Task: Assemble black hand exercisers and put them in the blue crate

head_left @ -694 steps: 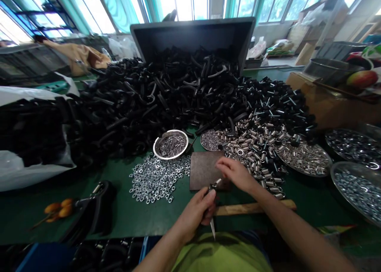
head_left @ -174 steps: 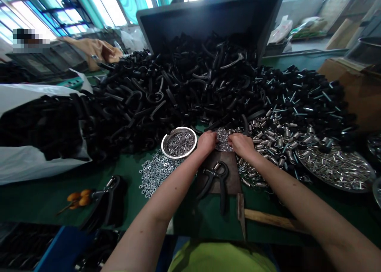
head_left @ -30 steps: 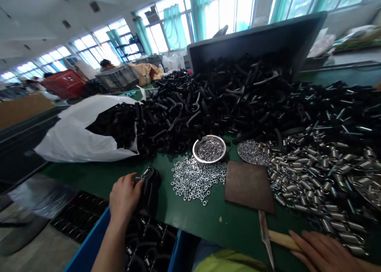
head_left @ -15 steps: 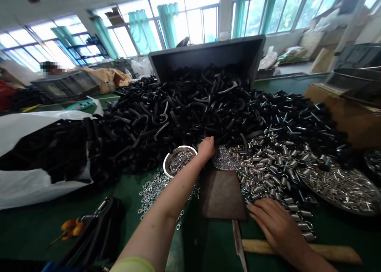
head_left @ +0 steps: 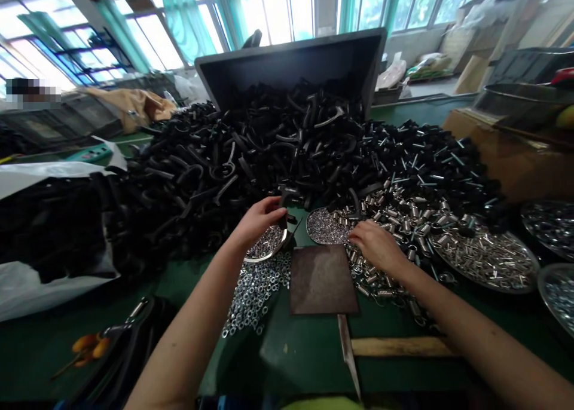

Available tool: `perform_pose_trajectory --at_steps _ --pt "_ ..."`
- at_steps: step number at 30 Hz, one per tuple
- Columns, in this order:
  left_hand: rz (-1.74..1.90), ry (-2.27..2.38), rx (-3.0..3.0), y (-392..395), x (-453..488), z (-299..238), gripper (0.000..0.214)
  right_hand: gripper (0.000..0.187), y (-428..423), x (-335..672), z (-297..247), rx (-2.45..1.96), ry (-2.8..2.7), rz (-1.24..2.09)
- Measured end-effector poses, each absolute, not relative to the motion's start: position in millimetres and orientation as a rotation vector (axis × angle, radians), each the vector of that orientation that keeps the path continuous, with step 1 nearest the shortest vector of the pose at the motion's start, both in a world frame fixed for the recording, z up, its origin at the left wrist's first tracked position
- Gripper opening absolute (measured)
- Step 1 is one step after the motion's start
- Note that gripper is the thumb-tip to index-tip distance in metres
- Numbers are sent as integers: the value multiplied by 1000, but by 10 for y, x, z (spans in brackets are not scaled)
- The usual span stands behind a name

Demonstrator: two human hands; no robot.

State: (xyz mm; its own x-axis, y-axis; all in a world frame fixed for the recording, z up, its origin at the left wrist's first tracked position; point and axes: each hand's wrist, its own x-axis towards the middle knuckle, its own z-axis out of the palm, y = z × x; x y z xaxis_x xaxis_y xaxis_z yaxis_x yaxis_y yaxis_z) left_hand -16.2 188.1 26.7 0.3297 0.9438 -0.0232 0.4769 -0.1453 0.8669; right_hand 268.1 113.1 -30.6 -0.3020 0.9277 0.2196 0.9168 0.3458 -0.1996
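My left hand [head_left: 260,220] is closed around a black plastic part [head_left: 289,196], above the rim of a round bowl of small metal pins [head_left: 268,242]. Loose nuts [head_left: 251,293] are strewn below that bowl. My right hand [head_left: 375,245] reaches into the pile of metal springs [head_left: 406,219], fingertips drawn together at the edge of a dish of tiny metal pieces [head_left: 325,226]. What those fingertips hold, if anything, is hidden. Between my forearms lies a square dark metal plate [head_left: 323,281].
A hammer with a wooden handle [head_left: 399,347] lies before the plate. Black parts [head_left: 269,147] spill from a tipped grey bin [head_left: 291,57]. Metal pins fill a tray [head_left: 491,257] at right. A white sack [head_left: 54,170] and orange fruit [head_left: 89,344] are at left. Another person is far left.
My left hand has drawn back leftward from the heap with a black part. My right hand has moved up and left from the table into the springs. The view has shifted slightly.
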Motion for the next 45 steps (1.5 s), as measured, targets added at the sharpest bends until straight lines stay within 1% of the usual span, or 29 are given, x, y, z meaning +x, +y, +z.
perform_pose_trajectory --at_steps 2,5,8,11,13,16,19,22,26,29,31,33,35,36,37,40,45 --pt "844 1062 1308 1514 -376 234 41 16 1118 2691 -244 -1659 -2360 71" --pt "918 1041 912 964 -630 52 37 14 883 2705 -187 -1628 -2482 124" --pt "992 1126 698 529 -774 -193 29 10 528 2670 -241 -1600 -2613 119" --pt "1083 1244 656 269 -831 -388 24 9 256 2614 -373 -1653 -2651 19" --pt "1063 1382 794 195 -842 -466 25 7 175 2592 -435 -1678 -2648 -11" --pt "926 1611 1219 193 -808 -523 21 4 163 2585 -410 -1742 -2558 86" --pt "775 1700 1736 257 -696 -563 11 9 160 2583 -281 -1916 -2261 370" --pt "489 1759 2111 329 -551 -614 22 15 100 2557 -186 -1879 -1958 673" --pt "152 1874 2327 404 -460 -667 25 20 -1 2484 -218 -1662 -1724 979" --pt "74 1906 2351 437 -474 -663 26 22 -29 2404 -284 -1533 -1565 1183" --pt "152 1911 2281 432 -472 -629 26 25 -33 2332 -314 -1474 -1457 1301" --pt "368 1837 2090 385 -421 -567 23 27 -41 2240 -322 -1404 -1365 1415" --pt "621 1659 1756 289 -310 -481 14 29 -59 2129 -303 -1319 -1295 1523" --pt "715 1540 1567 227 -238 -431 12 29 -71 2070 -284 -1278 -1265 1573" --pt "778 1424 1388 160 -160 -380 16 29 -85 2012 -261 -1242 -1239 1620" --pt "831 1202 1046 -20 40 -232 27 28 -121 1870 -190 -1181 -1186 1718" --pt "827 1175 963 -128 113 -116 27 27 -136 1785 -179 -1160 -1174 1754"
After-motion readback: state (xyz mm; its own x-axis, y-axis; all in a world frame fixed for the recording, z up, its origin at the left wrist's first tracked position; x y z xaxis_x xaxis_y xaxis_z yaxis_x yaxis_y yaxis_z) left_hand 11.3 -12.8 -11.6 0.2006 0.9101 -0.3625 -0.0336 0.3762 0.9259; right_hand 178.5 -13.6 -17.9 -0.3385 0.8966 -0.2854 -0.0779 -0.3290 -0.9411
